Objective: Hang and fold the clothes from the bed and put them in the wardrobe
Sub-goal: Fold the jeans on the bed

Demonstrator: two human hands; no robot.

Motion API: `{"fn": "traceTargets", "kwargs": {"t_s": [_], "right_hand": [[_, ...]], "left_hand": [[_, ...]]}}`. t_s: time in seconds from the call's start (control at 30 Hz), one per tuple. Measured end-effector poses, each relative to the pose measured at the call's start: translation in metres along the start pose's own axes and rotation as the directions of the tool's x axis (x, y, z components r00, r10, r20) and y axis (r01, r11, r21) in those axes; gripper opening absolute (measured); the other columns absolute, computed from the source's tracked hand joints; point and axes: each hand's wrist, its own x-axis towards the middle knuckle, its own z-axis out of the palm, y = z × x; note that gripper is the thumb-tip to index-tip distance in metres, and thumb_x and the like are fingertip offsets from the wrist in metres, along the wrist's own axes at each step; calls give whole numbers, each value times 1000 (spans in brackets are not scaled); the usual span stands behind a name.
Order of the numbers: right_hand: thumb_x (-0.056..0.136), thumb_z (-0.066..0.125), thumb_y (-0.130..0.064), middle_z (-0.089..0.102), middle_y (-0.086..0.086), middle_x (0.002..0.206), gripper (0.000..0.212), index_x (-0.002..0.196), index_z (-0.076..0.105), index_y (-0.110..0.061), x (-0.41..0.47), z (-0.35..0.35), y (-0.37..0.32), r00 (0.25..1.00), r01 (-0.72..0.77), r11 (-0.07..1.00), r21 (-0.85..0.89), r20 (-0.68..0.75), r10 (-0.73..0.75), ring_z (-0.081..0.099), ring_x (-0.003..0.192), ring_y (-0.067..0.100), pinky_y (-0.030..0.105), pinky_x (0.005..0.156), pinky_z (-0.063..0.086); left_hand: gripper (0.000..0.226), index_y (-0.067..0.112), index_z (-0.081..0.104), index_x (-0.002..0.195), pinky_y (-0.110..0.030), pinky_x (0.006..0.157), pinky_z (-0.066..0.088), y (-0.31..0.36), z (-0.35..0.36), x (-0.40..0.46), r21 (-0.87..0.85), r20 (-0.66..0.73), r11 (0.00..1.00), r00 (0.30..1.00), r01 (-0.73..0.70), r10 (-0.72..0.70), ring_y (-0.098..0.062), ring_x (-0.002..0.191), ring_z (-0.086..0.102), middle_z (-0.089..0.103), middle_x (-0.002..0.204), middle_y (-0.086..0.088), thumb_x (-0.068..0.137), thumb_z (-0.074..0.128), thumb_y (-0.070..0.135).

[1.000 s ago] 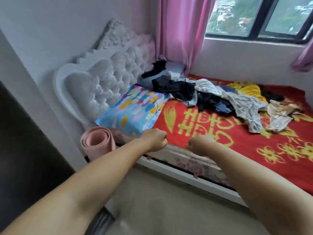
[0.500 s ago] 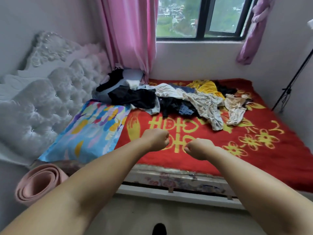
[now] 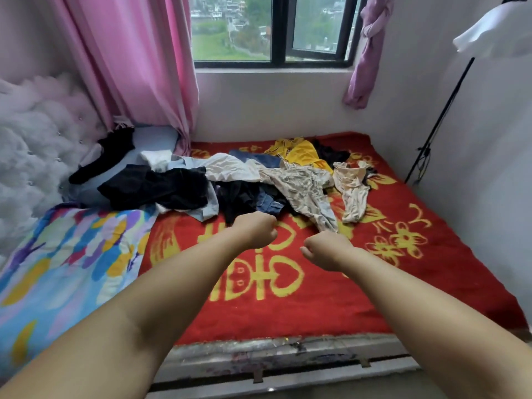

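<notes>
A heap of clothes lies across the far half of the bed (image 3: pixel 288 318), which has a red blanket with yellow signs. In the heap I see a black garment (image 3: pixel 155 187), a patterned beige shirt (image 3: pixel 302 185), a yellow top (image 3: pixel 302 152), a cream piece (image 3: pixel 352 188) and dark blue jeans (image 3: pixel 269 201). Both my arms stretch out over the blanket. My left hand (image 3: pixel 256 233) is a fist holding nothing, just short of the heap. My right hand (image 3: pixel 325 250) is likewise clenched and empty. The wardrobe is out of sight.
A colourful pillow (image 3: pixel 66 266) lies at the left by the tufted white headboard (image 3: pixel 31 156). Pink curtain (image 3: pixel 129 61) and a window (image 3: pixel 273 27) stand behind the bed. A black stand (image 3: pixel 440 116) with a white cloth leans at the right wall.
My view has swung right and moved closer to the bed; the rolled pink mat has left the view. Both fists stay clenched and now hover further in over the blanket, nearer the clothes.
</notes>
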Motion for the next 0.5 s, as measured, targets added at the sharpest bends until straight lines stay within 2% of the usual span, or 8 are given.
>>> {"fn": "traceTargets", "kwargs": {"t_s": [0.23,0.3,0.4,0.5], "right_hand": [[101,31,-40,63,5,105,39,97,60,-14,32,27,85,992,-83,996,34,95,79,60,97,28,33,69,43],[101,30,-39,63,6,105,40,98,61,-14,45,30,110,995,-60,998,27,85,57,60,97,28,32,69,43],[101,31,-38,63,5,105,39,99,61,-14,62,32,148,998,-19,1000,1,66,19,61,96,27,32,70,45],[102,31,-36,63,4,107,37,99,60,-14,81,42,180,994,20,999,-27,106,-17,60,97,26,32,70,45]], "left_hand": [[29,17,64,106,-32,72,50,50,29,68,0,81,998,994,-68,68,-27,95,62,65,103,-3,93,42,32],[29,16,63,104,-34,74,51,58,28,89,7,88,999,995,-42,41,-27,93,62,65,103,-4,94,41,31],[26,15,61,100,-31,66,45,71,27,120,-41,69,999,997,26,-24,-27,88,59,63,101,-4,93,41,28],[27,13,62,100,-30,62,39,87,41,145,-92,80,992,994,80,-73,-26,85,58,64,100,-5,93,40,27]]}}
